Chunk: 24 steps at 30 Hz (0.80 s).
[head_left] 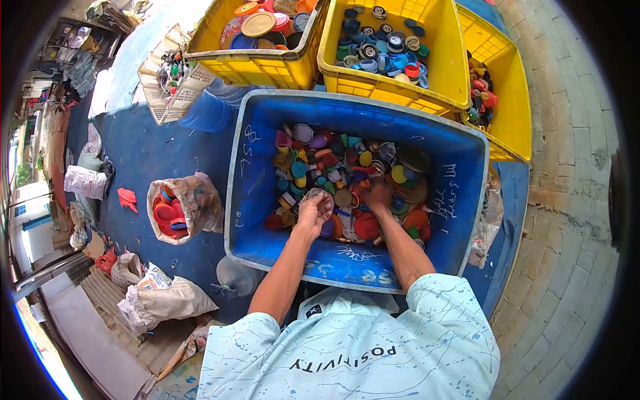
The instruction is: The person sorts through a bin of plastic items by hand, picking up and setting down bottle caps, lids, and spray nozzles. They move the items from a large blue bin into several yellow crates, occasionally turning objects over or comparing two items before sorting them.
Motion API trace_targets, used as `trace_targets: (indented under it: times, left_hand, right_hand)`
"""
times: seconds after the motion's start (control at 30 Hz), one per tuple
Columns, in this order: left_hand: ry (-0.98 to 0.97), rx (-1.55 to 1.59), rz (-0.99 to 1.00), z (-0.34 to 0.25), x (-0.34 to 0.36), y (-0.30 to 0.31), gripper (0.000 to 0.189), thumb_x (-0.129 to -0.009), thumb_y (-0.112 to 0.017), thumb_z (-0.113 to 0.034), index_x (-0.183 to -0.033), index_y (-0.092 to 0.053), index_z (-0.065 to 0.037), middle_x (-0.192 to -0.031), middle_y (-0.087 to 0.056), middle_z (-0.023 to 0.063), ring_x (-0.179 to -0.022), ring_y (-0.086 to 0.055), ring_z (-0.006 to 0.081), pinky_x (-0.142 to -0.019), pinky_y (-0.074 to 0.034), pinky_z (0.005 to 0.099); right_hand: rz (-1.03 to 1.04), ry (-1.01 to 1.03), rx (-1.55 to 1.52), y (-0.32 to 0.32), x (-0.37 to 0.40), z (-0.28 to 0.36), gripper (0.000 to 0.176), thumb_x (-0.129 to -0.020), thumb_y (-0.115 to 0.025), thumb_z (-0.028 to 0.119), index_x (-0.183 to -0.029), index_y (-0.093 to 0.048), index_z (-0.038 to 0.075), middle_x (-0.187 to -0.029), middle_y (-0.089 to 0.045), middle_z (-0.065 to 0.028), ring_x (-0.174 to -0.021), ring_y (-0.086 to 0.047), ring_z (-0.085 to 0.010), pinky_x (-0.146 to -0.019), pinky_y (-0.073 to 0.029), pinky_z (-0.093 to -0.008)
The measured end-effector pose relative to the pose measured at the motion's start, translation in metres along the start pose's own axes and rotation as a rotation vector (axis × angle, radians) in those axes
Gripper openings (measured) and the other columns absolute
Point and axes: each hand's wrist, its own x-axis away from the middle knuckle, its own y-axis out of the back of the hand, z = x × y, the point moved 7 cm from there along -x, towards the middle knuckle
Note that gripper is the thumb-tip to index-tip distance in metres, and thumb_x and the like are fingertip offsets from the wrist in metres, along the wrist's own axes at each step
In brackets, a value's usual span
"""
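A large blue crate (360, 270) with handwriting on its walls holds a mixed heap of plastic caps and lids (343, 197) in many colours. Above the left part of the heap, my left hand (315, 212) has its fingers curled around a pale round lid (320, 194). My right hand (379, 195) reaches down into the heap to the right, fingers hidden among the caps. Close by it lie a red lid (366, 227), a yellow lid (399, 174) and a brown round lid (343, 197).
Yellow crates (393, 90) of sorted caps stand against the far side. A sack of red lids (189, 207) is at the left, beyond a clear jug (237, 276). A white basket (175, 73) lies tilted at upper left. Paving (567, 200) runs along the right.
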Motion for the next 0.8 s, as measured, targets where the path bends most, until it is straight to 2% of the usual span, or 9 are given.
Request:
trace_targets:
  times: [0.07, 0.17, 0.27, 0.37, 0.47, 0.67, 0.77, 0.8]
  left_hand:
    - [0.011, -0.021, 0.004, -0.002, 0.003, 0.0, 0.016, -0.089, -0.064, -0.025, -0.093, -0.063, -0.009, -0.087, -0.066, 0.0013, -0.073, -0.06, 0.0114, -0.063, -0.05, 0.0278]
    - [0.019, -0.068, 0.01, -0.005, 0.012, -0.008, 0.015, -0.089, -0.063, -0.024, -0.093, -0.063, -0.009, -0.087, -0.066, 0.0009, -0.072, -0.06, 0.01, -0.062, -0.05, 0.0263]
    - [0.017, -0.126, 0.01, -0.004, 0.012, -0.011, 0.015, -0.089, -0.063, -0.024, -0.093, -0.063, -0.009, -0.087, -0.066, 0.0004, -0.071, -0.06, 0.0093, -0.062, -0.049, 0.0249]
    - [0.026, -0.154, 0.012, 0.0, 0.008, -0.009, 0.014, -0.089, -0.063, -0.023, -0.092, -0.062, -0.009, -0.087, -0.065, 0.0001, -0.071, -0.06, 0.0091, -0.061, -0.049, 0.0241]
    - [0.034, -0.187, 0.024, 0.008, 0.0, -0.01, 0.018, -0.089, -0.064, -0.025, -0.095, -0.062, -0.008, -0.089, -0.064, 0.0012, -0.075, -0.059, 0.0108, -0.064, -0.05, 0.0266]
    - [0.002, -0.345, -0.002, 0.018, -0.03, -0.025, 0.018, -0.087, -0.064, -0.022, -0.099, -0.061, -0.008, -0.086, -0.062, 0.0011, -0.076, -0.059, 0.0114, -0.062, -0.049, 0.0259]
    - [-0.044, -0.464, -0.024, 0.023, -0.052, -0.03, 0.015, -0.086, -0.063, -0.018, -0.097, -0.062, -0.009, -0.081, -0.061, 0.0009, -0.074, -0.058, 0.0108, -0.06, -0.048, 0.0256]
    - [-0.057, -0.499, -0.029, 0.026, -0.06, -0.029, 0.014, -0.085, -0.062, -0.017, -0.096, -0.062, -0.009, -0.08, -0.061, 0.0008, -0.073, -0.058, 0.0107, -0.059, -0.048, 0.0257]
  right_hand:
    - [0.109, -0.039, 0.006, -0.001, -0.006, 0.014, 0.042, -0.072, -0.073, 0.026, -0.105, -0.06, 0.004, -0.097, -0.063, -0.0176, -0.096, -0.059, -0.0358, -0.08, -0.046, -0.0468]
    - [-0.007, -0.009, 0.194, -0.029, -0.013, 0.001, 0.052, -0.073, -0.073, 0.031, -0.114, -0.055, 0.004, -0.111, -0.059, -0.0172, -0.107, -0.053, -0.0362, -0.087, -0.041, -0.0513]
    - [-0.041, -0.017, 0.309, -0.041, -0.018, 0.0, 0.055, -0.067, -0.077, 0.032, -0.111, -0.057, 0.006, -0.106, -0.06, -0.0189, -0.103, -0.055, -0.0402, -0.085, -0.042, -0.0534]
    - [-0.079, 0.064, 0.339, -0.039, -0.017, 0.006, 0.056, -0.068, -0.076, 0.032, -0.113, -0.056, 0.005, -0.105, -0.061, -0.0197, -0.102, -0.055, -0.0389, -0.086, -0.043, -0.052]
    - [0.006, -0.057, 0.2, -0.037, -0.014, -0.011, 0.056, -0.07, -0.074, 0.03, -0.116, -0.054, 0.004, -0.107, -0.059, -0.0212, -0.104, -0.054, -0.0381, -0.087, -0.043, -0.0495]
    - [-0.069, 0.136, 0.139, 0.013, 0.009, -0.008, 0.056, -0.073, -0.071, 0.028, -0.121, -0.053, 0.004, -0.105, -0.06, -0.0236, -0.1, -0.057, -0.042, -0.085, -0.046, -0.0479]
    - [0.002, 0.031, 0.134, 0.014, 0.025, -0.033, 0.053, -0.073, -0.069, 0.025, -0.118, -0.054, 0.001, -0.103, -0.062, -0.0245, -0.1, -0.058, -0.0436, -0.086, -0.047, -0.0477]
    - [0.124, -0.06, 0.115, 0.015, 0.03, -0.041, 0.053, -0.073, -0.068, 0.024, -0.118, -0.054, 0.0, -0.104, -0.062, -0.0248, -0.102, -0.057, -0.0432, -0.087, -0.047, -0.0469]
